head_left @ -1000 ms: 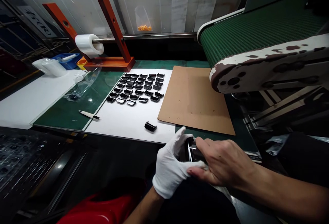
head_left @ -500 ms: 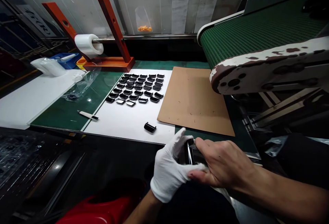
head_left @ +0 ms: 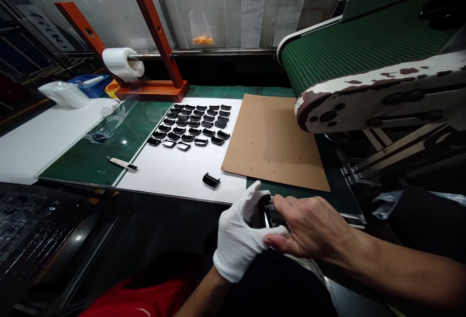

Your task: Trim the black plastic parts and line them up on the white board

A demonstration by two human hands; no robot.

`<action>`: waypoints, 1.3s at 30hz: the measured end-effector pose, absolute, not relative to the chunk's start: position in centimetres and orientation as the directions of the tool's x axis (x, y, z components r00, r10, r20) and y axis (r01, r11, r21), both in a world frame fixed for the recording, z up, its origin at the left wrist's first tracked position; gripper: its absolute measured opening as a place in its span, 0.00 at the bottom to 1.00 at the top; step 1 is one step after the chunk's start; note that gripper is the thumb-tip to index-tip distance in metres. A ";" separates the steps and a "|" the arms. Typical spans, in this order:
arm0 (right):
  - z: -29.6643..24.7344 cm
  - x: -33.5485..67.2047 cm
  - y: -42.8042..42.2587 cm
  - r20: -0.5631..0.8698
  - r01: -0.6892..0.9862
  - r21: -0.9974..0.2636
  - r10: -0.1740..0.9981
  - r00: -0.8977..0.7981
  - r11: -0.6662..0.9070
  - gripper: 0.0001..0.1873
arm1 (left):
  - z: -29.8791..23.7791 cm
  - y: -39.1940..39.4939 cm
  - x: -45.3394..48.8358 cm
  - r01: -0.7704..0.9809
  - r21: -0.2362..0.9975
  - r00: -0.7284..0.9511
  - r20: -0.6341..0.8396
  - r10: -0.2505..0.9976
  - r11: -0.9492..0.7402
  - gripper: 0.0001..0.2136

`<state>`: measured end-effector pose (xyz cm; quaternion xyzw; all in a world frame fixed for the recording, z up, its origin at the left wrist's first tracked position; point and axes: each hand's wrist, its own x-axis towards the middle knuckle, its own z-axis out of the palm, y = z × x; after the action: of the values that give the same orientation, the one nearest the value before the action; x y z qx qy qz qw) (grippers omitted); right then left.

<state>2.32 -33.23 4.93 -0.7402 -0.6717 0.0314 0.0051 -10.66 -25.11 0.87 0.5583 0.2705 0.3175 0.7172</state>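
Note:
In front of the table's near edge, my left hand (head_left: 238,237), in a white glove, is closed around a glossy black plastic part (head_left: 265,211). My bare right hand (head_left: 309,227) grips the same part from the right, thumb below and fingers above. Much of the part is hidden between the hands. A single black part (head_left: 211,180) lies apart on the white sheet (head_left: 174,176). Farther back on that sheet, several similar black parts (head_left: 194,131) lie in rows, a few showing bright reflections.
A brown cardboard sheet (head_left: 276,142) lies right of the white sheet, below a green conveyor belt (head_left: 364,40). A white-handled knife (head_left: 122,163) rests at left. Behind it stands an orange frame (head_left: 160,40) with a plastic film roll (head_left: 122,63). A red stool (head_left: 145,288) is at bottom left.
The black part in my hands has tilted slightly, and less of its bright face shows. Both hands keep their hold. The view has shifted slightly, so the table appears a little farther left.

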 end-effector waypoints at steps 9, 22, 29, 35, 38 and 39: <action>4.6 2.1 -33.0 0.013 0.995 -0.045 0.996 0.092 -0.092 0.43 | 0.7 -24.9 -10.5 -0.128 0.974 0.620 -0.069 0.782 0.188 0.35; 3.9 2.0 -33.2 0.069 0.996 -0.076 0.996 0.056 -0.051 0.41 | 0.7 -25.2 -10.5 -0.197 0.941 0.608 -0.103 0.788 0.276 0.35; 4.2 1.7 -32.7 0.301 0.994 -0.089 0.953 -0.031 0.060 0.34 | 1.2 -24.7 -10.6 -0.206 0.948 0.623 -0.065 0.779 0.243 0.34; 3.9 0.6 -32.7 0.469 0.946 -0.324 0.865 0.178 -0.019 0.23 | 0.6 -23.6 -11.8 -0.091 0.973 0.589 0.223 0.777 -0.210 0.37; 3.0 -0.2 -33.1 0.341 0.789 -0.606 0.866 0.367 -0.096 0.20 | 0.6 -23.1 -12.2 0.019 0.907 0.589 0.330 0.738 -0.421 0.40; 2.6 -0.4 -33.2 0.267 0.720 -0.683 0.873 0.408 -0.127 0.20 | 0.7 -23.0 -12.3 0.061 0.872 0.592 0.361 0.721 -0.486 0.40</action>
<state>-0.39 -33.21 2.64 -0.7441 -0.5352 0.0990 0.3874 -12.33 -23.01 0.74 0.7762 0.2519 0.3750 0.4398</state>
